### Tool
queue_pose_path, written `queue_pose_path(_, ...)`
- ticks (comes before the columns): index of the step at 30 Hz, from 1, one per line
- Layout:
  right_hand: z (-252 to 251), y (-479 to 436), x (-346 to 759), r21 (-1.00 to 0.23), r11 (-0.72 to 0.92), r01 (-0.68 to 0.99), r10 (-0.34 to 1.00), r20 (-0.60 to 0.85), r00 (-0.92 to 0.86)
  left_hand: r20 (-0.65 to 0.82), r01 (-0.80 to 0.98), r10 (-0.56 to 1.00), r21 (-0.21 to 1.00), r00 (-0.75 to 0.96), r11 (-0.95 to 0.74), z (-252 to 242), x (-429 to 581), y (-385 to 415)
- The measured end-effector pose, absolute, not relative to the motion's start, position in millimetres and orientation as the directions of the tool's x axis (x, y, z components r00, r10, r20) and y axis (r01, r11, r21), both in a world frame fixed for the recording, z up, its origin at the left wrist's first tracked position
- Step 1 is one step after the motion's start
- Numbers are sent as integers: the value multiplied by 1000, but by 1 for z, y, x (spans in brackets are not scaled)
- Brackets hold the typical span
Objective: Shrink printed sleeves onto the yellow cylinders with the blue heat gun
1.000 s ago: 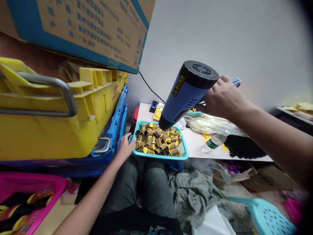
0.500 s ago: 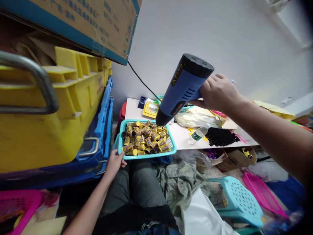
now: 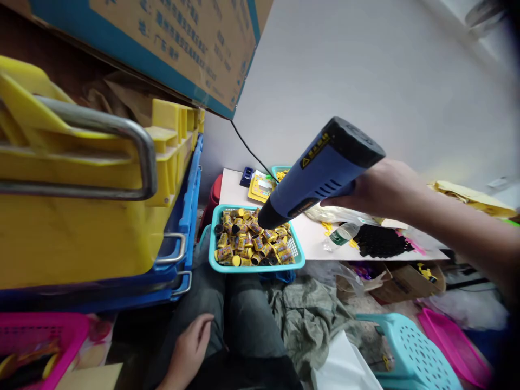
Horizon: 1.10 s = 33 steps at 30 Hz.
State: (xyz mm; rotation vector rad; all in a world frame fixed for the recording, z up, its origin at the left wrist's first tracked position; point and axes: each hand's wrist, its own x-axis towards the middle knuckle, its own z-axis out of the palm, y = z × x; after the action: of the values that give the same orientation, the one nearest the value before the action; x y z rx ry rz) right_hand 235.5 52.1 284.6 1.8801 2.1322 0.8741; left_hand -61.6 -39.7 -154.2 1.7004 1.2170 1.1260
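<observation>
My right hand (image 3: 385, 187) is closed round the handle of a blue heat gun (image 3: 312, 179) with black ends and a yellow warning label. Its dark nozzle points down and left, over the small containers (image 3: 254, 244) with yellow wrappers, several of them with yellow or black ends. These lie piled loosely in a turquoise plastic basket (image 3: 260, 268) at the table's front edge, above my knees. Resting on my left thigh, apart from the basket, is my left hand (image 3: 190, 344); it holds nothing and its fingers are loosely extended.
On the left, a yellow crate (image 3: 81, 233) with a metal handle rests on blue crates (image 3: 189, 216), below a cardboard box (image 3: 179, 43). A black cord (image 3: 247, 146) runs down behind the heat gun. A clear bottle (image 3: 341, 236) lies on the table; a turquoise stool (image 3: 422, 346) stands at right.
My left hand has let go of the basket's left corner and drawn back onto my thigh. The heat gun has tilted more toward horizontal, still over the basket. The view has shifted left.
</observation>
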Motion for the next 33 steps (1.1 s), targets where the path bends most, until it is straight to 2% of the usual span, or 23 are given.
queue_pose_path(3,288,48,224,511,-13,860,979,182,-93,472,482,828,673,303,-561,-158,-60,-44)
queue_pose_path(6,291,44,218,460,45,887,968,198,-152,532,540,777,567,337,-622,-157,-60,-42)
queue_pose_path(13,289,37,207,435,-21,900,973,216,-82,559,534,755,545,344,-647,-162,-67,-43)
queue_pose_path(18,277,35,206,480,-3,877,983,162,-85,596,518,731,532,333,-670,-168,-72,-44)
queue_pose_path(22,269,32,207,502,-62,863,987,158,-21,591,506,728,537,346,-676,-170,-75,-44)
queue_pose_path(29,258,21,208,347,-71,935,984,178,9,574,511,750,560,328,-652,-173,-74,-47)
queue_pose_path(33,250,10,211,334,-54,941,987,162,-1,590,505,749,567,302,-651,-175,-73,-48)
